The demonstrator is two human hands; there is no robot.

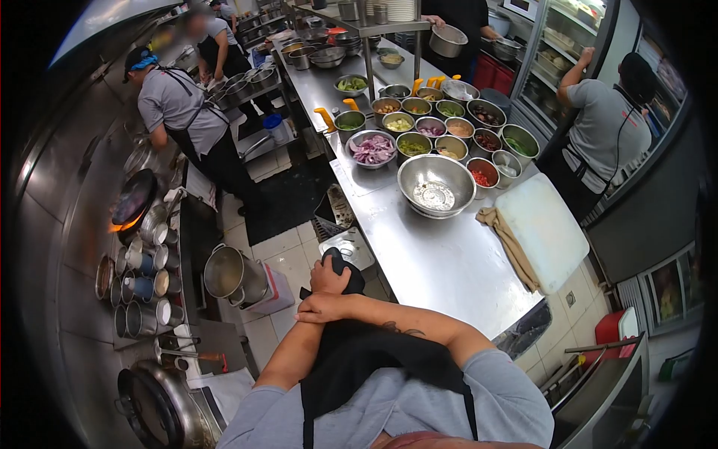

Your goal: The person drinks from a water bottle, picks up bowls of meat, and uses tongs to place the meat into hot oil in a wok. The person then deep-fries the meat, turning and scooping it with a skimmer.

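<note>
Left of the bowl (437, 176), I've got left grip (329, 278) nearer, on something black (356, 281), clamped or not can't tell; right grip (321, 307) clasps left forearm (294, 352).

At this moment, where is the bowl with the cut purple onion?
In the head view, the onion bowl stands at the left edge of the steel table, left of the large steel bowl and a little farther away.

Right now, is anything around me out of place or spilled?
The white cutting board looks a bit odd: it seems to project past the right edge of the steel table, and its support is hidden. A brown cloth is bunched along its left side. I see no clear spill.
</note>
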